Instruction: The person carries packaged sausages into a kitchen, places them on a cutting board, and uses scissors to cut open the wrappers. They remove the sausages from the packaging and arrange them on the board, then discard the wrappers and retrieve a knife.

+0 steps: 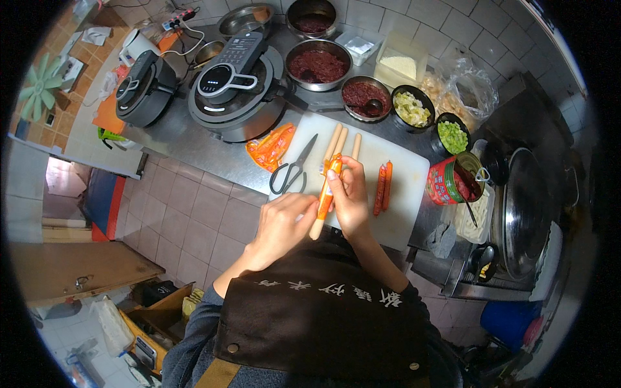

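Note:
Between both hands is a partly peeled sausage [318, 227], its pale lower end bare and its upper part in an orange plastic wrapper [326, 196]. My right hand [350, 196] grips the wrapped part, thumb on top. With its fingertips, my left hand [284, 225] pinches the sausage near the wrapper's lower edge. Below them is a white cutting board [407, 194]. On it lie three peeled sausages [357, 146] side by side and, to the right, two sausages in red-orange wrappers [383, 189]. Scissors [300, 162] with black handles rest across the board's left edge.
An orange plastic packet [271, 148] lies left of the board, by a large electric cooker [237, 97]. Behind stand bowls of dark red paste [318, 63] and black bowls of chopped vegetables [412, 109]. An open tin [451, 182] and a lidded wok [524, 213] are right.

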The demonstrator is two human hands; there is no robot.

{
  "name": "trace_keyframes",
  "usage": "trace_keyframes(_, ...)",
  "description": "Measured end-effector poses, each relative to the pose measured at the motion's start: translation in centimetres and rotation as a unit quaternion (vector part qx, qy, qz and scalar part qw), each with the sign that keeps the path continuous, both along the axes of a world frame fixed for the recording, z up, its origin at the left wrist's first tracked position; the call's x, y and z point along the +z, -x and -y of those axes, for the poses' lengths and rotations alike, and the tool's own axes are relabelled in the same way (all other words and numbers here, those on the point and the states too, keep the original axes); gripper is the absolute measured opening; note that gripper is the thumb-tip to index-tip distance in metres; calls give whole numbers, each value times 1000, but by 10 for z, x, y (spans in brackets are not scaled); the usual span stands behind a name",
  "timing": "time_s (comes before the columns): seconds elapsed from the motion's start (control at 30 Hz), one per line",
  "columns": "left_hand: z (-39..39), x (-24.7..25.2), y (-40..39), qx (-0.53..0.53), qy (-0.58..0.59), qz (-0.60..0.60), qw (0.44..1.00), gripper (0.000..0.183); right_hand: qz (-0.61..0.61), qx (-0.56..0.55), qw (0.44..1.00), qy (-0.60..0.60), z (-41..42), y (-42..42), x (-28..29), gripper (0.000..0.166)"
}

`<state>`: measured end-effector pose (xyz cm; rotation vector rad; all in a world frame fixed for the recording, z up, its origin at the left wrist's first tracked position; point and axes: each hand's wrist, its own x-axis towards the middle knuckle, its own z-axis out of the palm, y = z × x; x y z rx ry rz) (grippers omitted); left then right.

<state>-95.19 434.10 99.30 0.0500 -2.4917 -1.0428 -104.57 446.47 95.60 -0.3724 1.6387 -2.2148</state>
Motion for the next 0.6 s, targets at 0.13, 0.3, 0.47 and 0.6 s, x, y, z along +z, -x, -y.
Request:
trace_keyframes(0.13, -1, 4, 1, 1, 17, 8, 1000, 8, -26, 3, 1000, 1, -1, -1, 1, 33)
trace_keyframes(0.3, -2, 3, 1, 9, 30, 21, 999, 8, -53, 4, 999, 11, -1, -3, 2, 32)
trace_keyframes(0.47, 0, 6, 1, 4, 14, 29, 999, 7, -40, 0, 999, 6, -3, -3, 2, 34)
trace_keyframes(0.6, 0, 5, 1, 7, 16, 30, 999, 6, -84, -4, 996, -7, -3, -3, 1, 34)
